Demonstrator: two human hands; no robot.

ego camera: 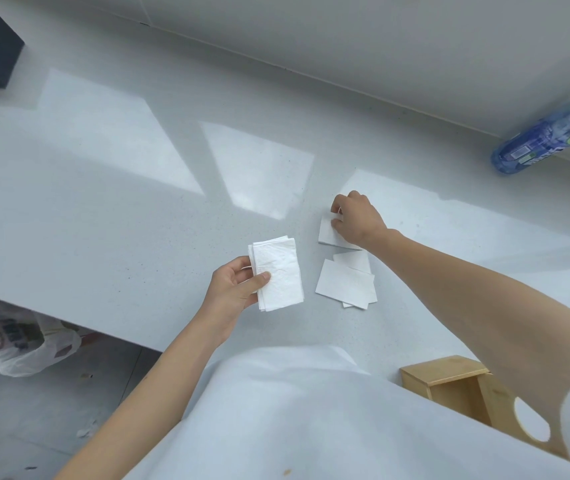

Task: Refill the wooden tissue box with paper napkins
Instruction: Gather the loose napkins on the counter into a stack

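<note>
Left hand pinching a stack of paper napkins above the bench, thumb on top, probably keeping them squared. Right hand closing fingertips on a folded napkin, apparently adding it. More loose napkins lying just beside. Wooden tissue box waiting near the body, partly hidden under the right arm.
</note>
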